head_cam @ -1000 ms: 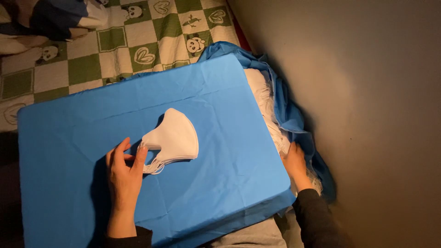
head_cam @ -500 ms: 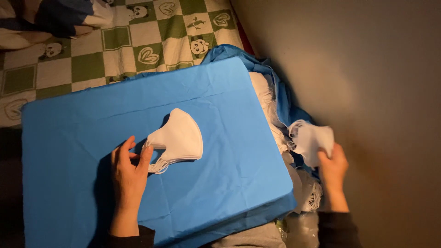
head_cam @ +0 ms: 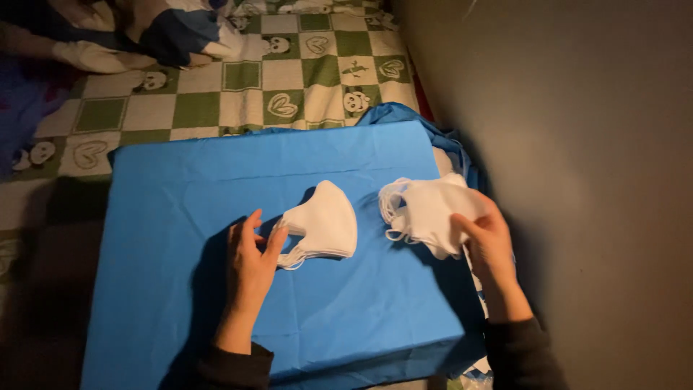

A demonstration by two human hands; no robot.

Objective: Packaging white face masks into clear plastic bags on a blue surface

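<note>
A stack of folded white face masks (head_cam: 325, 227) lies on a blue cloth-covered surface (head_cam: 216, 303). My left hand (head_cam: 251, 263) rests flat on the cloth with its fingers touching the left edge of that stack. My right hand (head_cam: 487, 242) grips a second bunch of white masks (head_cam: 426, 209) with dangling ear loops, held just above the right side of the blue surface. More white masks (head_cam: 444, 160) show at the surface's right edge, on bunched blue fabric (head_cam: 404, 115).
A green and white checked blanket (head_cam: 245, 79) with cartoon faces lies beyond the blue surface. Rumpled clothing and bedding (head_cam: 144, 32) sit at the top left. A plain grey wall (head_cam: 592, 180) fills the right side.
My right hand has come up from beside the surface's right edge with a bunch of masks and moved left over the blue cloth. My left hand has stayed at the stack.
</note>
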